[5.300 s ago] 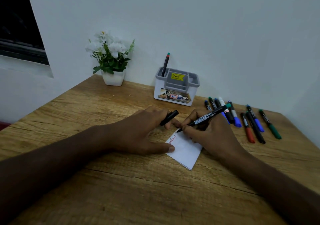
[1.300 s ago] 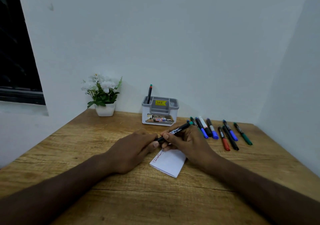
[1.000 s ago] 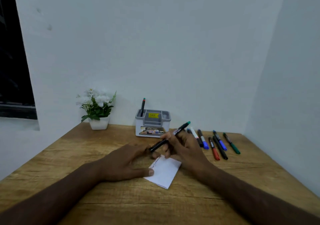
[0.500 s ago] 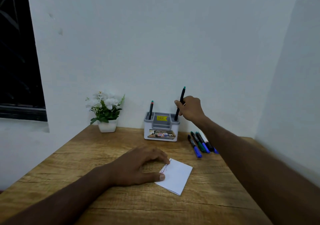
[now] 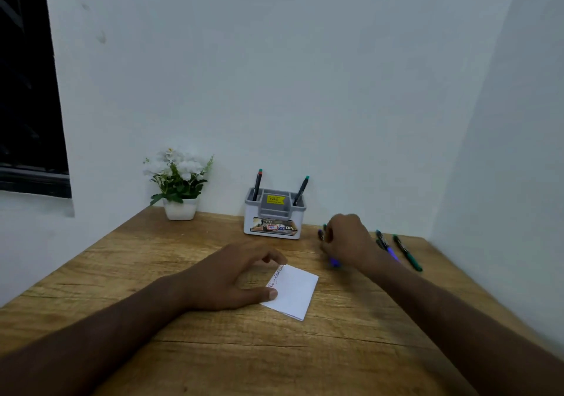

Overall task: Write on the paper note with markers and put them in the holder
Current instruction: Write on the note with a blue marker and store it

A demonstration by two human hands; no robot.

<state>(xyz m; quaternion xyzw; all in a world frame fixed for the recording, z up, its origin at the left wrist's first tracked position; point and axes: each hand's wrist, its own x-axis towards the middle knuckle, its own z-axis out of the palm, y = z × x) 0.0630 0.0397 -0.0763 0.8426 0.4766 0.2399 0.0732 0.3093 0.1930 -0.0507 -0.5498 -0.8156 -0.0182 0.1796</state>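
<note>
Take the holder [image 5: 274,218] as your landmark: it stands at the back of the counter [image 5: 195,346], with a potted plant [image 5: 178,185] off to its left against the wall. Your left hand [image 5: 227,276] lies in front of the holder, fingers loosely arched and thumb tip pressing the near-left corner of the paper note [image 5: 292,291], which carries a line of writing along its left edge. Keep that thumb down so the sheet cannot skid when you write again.

Two markers already stand in the holder, a red-ended marker [image 5: 258,183] in its left slot and a green-ended marker [image 5: 301,190] in its right.

Right of the holder, your right hand [image 5: 348,240] is down over the loose markers, knuckles up and fingers curled; a blue cap [image 5: 335,263] shows beneath it. The hand is blurred, so I cannot tell whether it has closed on a marker. Pick one barrel only, pinching near its middle, so the neighbours stay put. Further right lie a blue marker [image 5: 385,243] and a green marker [image 5: 407,252], untouched.
</note>
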